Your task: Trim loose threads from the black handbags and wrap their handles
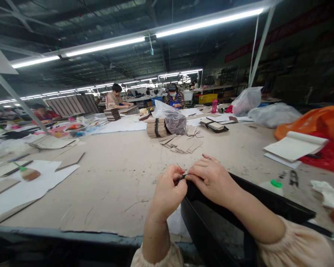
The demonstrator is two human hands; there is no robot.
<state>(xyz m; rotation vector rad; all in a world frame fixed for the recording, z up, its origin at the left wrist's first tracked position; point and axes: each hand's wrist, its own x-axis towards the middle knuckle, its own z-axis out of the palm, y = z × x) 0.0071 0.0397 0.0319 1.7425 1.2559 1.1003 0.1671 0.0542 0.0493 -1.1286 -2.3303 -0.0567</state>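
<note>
A long black piece, perhaps leather or a bag part (196, 230), stretches from the table's front edge toward the right, its sides standing apart around a gap. At its far corner both my hands meet. My left hand (169, 189) pinches the edge there between thumb and fingers. Close beside it, my right hand (210, 178) also grips the same corner, thumb and index finger pressed together while the other fingers curl over. The exact bit between the fingertips is mostly hidden. To the right stand a green-capped bottle (275, 185) and a black clip (294, 178).
Ahead lie loose cardboard pieces (183, 144) and a banded stack (156, 128) beside a plastic bag (174, 118). On the left, a glue bottle (29, 173) rests on white paper (52, 180). A notepad (296, 144) and orange bag (314, 120) are at right. Co-workers (174, 98) sit across.
</note>
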